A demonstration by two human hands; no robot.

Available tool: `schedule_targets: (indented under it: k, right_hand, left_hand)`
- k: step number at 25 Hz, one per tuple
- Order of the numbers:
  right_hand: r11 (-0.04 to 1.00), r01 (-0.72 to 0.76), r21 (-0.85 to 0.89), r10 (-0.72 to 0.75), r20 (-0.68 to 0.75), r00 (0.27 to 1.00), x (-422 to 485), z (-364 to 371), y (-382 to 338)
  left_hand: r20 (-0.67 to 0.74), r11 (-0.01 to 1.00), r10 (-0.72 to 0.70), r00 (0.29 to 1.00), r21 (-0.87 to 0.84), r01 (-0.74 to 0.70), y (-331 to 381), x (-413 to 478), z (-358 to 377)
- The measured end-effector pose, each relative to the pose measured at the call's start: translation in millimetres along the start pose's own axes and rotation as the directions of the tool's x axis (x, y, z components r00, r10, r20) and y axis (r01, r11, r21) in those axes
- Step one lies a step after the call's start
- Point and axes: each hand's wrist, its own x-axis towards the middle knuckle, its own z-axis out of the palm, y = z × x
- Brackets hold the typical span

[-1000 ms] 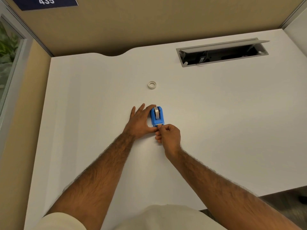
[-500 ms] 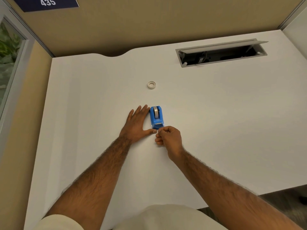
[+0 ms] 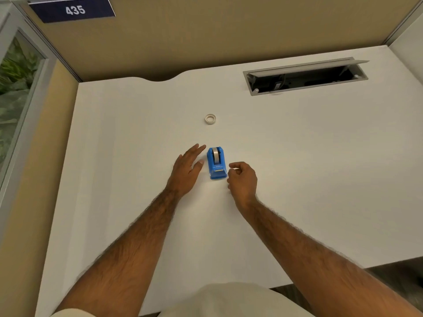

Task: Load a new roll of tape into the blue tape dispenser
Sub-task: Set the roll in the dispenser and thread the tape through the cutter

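Observation:
The blue tape dispenser [image 3: 216, 163] stands on the white desk [image 3: 297, 168] with a roll of tape [image 3: 215, 154] seated in it. My left hand [image 3: 187, 171] lies just left of it, fingers spread, a small gap from the dispenser. My right hand [image 3: 242, 179] hovers just right of its front end, fingers loosely curled and holding nothing. A small empty white tape core [image 3: 210, 119] lies flat on the desk farther back.
An open metal cable tray [image 3: 304, 76] is set into the desk at the back right. A tan partition wall rises behind the desk, with a sign reading 435 [image 3: 73, 10]. The desk's front edge runs close to my body.
Both hands have let go of the dispenser. The left hand drew back to the left and the right hand moved off the front end to the right.

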Motion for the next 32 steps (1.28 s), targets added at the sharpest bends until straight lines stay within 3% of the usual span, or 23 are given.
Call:
schedule_targets:
  k: [5, 8, 15, 20, 26, 29, 32]
  right_hand:
    - [0.994, 0.07, -0.087, -0.064, 0.075, 0.995, 4, 3, -2]
    - [0.998, 0.036, -0.057, -0.032, 0.074, 0.997, 7, 6, -4]
    - [0.994, -0.114, 0.003, 0.113, 0.076, 0.991, 12, 2, -20]
    - [0.885, -0.436, 0.166, 0.387, 0.261, 0.885, 14, -2, -51]
    - [0.73, -0.662, 0.167, 0.519, 0.495, 0.697, 17, -1, -72]
    - [0.694, -0.692, 0.198, 0.532, 0.508, 0.678, 16, 5, -74]
    - [0.723, -0.66, 0.203, 0.535, 0.441, 0.721, 16, 9, -73]
  left_hand:
    - [-0.054, 0.994, -0.016, 0.998, -0.105, 0.01, 19, 10, 4]
    - [-0.087, 0.986, -0.091, 0.992, -0.147, 0.077, 25, 17, 8]
    - [-0.084, 0.975, -0.111, 0.99, -0.2, 0.092, 35, 28, 7]
    - [-0.089, 0.97, -0.123, 0.988, -0.223, 0.101, 35, 28, 6]
    - [-0.102, 0.966, -0.103, 0.989, -0.245, 0.075, 32, 28, 8]
    - [-0.107, 0.963, -0.108, 0.988, -0.259, 0.077, 30, 28, 8]
    - [-0.107, 0.963, -0.106, 0.989, -0.257, 0.076, 30, 27, 9]
